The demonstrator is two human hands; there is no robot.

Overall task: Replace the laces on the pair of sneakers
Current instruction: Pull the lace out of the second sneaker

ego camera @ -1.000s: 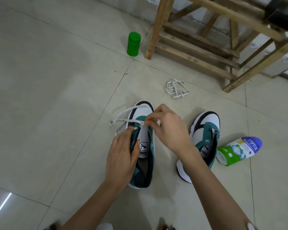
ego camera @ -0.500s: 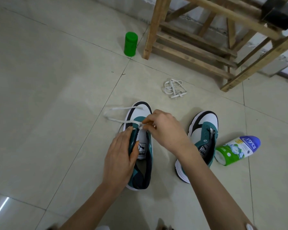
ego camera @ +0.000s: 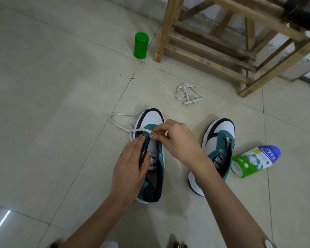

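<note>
Two white, teal and black sneakers stand on the tiled floor. My left hand [ego camera: 131, 165] grips the left side of the left sneaker [ego camera: 153, 122], thumb inside the opening. A white lace [ego camera: 122, 114] runs through its lowest eyelets and loops out to the left on the floor. My right hand [ego camera: 177, 140] pinches that lace's end over the tongue. The right sneaker [ego camera: 220, 133] has no lace and stands apart, partly behind my right forearm. A second white lace [ego camera: 187, 93] lies bundled on the floor beyond the shoes.
A green jar [ego camera: 141, 45] stands at the back beside the leg of a wooden frame [ego camera: 206, 56]. A green and white bottle with a blue cap [ego camera: 256, 161] lies on its side right of the right sneaker.
The lace loop on the floor has shrunk and shifted left as my right hand drew the lace through. My left hand has stayed on the sneaker.
</note>
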